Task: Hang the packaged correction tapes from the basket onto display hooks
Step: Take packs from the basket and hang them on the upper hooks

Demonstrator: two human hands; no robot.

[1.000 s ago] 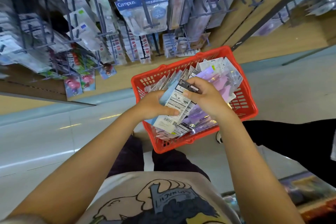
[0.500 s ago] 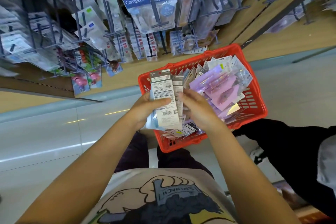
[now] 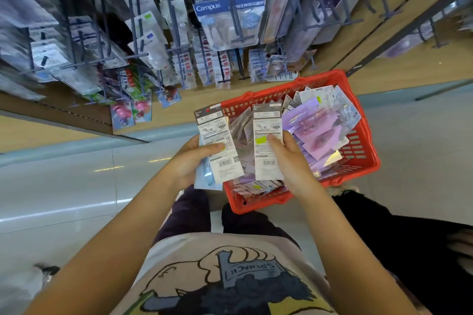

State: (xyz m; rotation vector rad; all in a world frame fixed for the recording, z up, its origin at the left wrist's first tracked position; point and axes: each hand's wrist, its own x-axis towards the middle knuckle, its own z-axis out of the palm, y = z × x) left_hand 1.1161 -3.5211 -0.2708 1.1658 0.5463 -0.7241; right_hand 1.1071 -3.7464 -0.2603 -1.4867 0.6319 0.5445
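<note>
1. Left hand (image 3: 189, 161) grips a few packs (image 3: 217, 143), thumb clamped across the front.
2. Right hand (image 3: 286, 158) pinches one pack (image 3: 267, 140) over the basket (image 3: 358, 161).
3. More packs in the basket.
4. Hooks (image 3: 238, 38) beyond.

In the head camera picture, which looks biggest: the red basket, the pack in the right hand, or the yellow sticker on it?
1. Red basket
2. Pack in the right hand
3. Yellow sticker
</note>
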